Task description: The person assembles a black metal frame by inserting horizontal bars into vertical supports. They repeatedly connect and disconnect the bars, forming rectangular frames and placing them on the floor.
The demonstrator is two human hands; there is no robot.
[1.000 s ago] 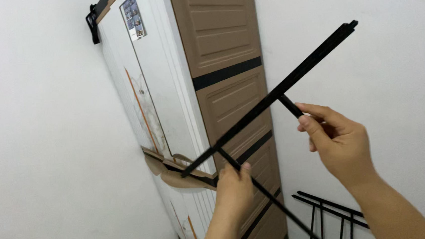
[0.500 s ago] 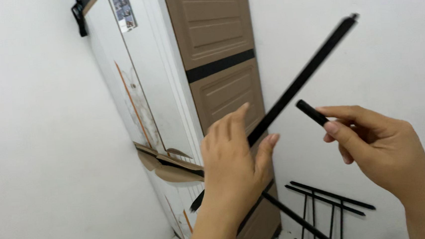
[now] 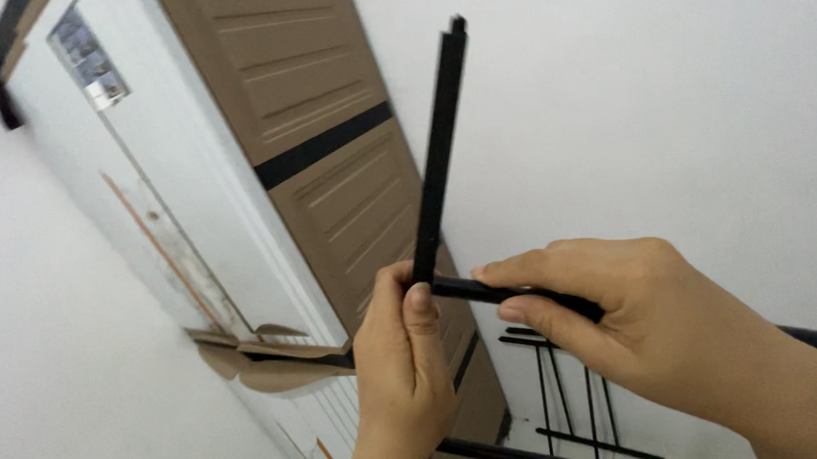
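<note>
Tall flat carton [image 3: 231,156], white and brown with a black band, was leaned against the white wall at left. Left hand [image 3: 401,374] was closed around the lower end of an upright black metal bar [image 3: 438,151], thumb pressed on it. Right hand [image 3: 645,328] was pinched on a second black bar [image 3: 490,292], laid crosswise, meeting the first. Black wire frame [image 3: 574,410] was seen below, by the wall.
</note>
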